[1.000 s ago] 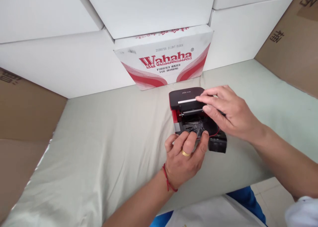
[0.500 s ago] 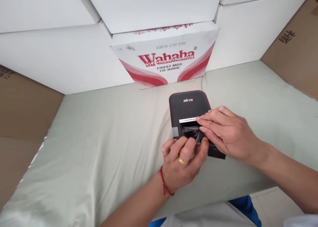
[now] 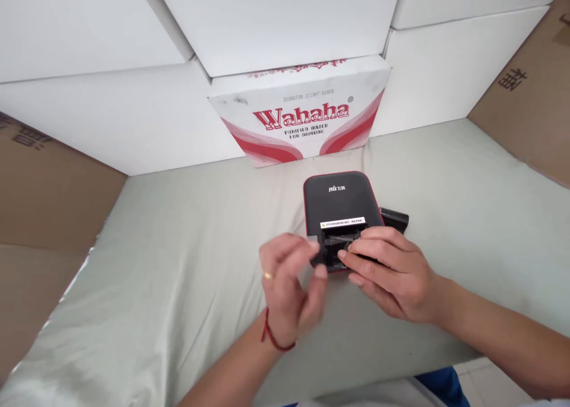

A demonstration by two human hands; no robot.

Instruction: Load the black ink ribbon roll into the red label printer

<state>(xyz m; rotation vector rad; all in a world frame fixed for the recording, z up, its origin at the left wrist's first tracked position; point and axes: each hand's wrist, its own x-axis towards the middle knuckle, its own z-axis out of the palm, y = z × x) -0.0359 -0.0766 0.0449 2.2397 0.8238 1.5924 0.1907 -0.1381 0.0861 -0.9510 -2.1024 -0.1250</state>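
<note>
A small black printer (image 3: 341,204) with a thin red edge lies on the cloth. Its compartment (image 3: 333,249) is uncovered below a white warning label (image 3: 342,223), and clear film glints inside. My right hand (image 3: 392,270) grips the printer's lower right part, fingers over the compartment and thumb low at the near edge. My left hand (image 3: 289,276), partly blurred, is at the lower left edge with thumb and forefinger apart. A grey tab (image 3: 313,239) lies beside its fingertips. To the printer's right a black flap-like piece (image 3: 395,219) sticks out.
A pale green cloth (image 3: 214,246) covers the table. Behind the printer stands a white and red water carton (image 3: 303,119), with white boxes (image 3: 285,27) stacked around it. Brown cardboard boxes (image 3: 57,199) flank the left side and the right (image 3: 529,98).
My left hand has come away from the compartment towards the left, and its fingers have parted. My right hand has slid lower on the printer. The black piece now shows at the upper right.
</note>
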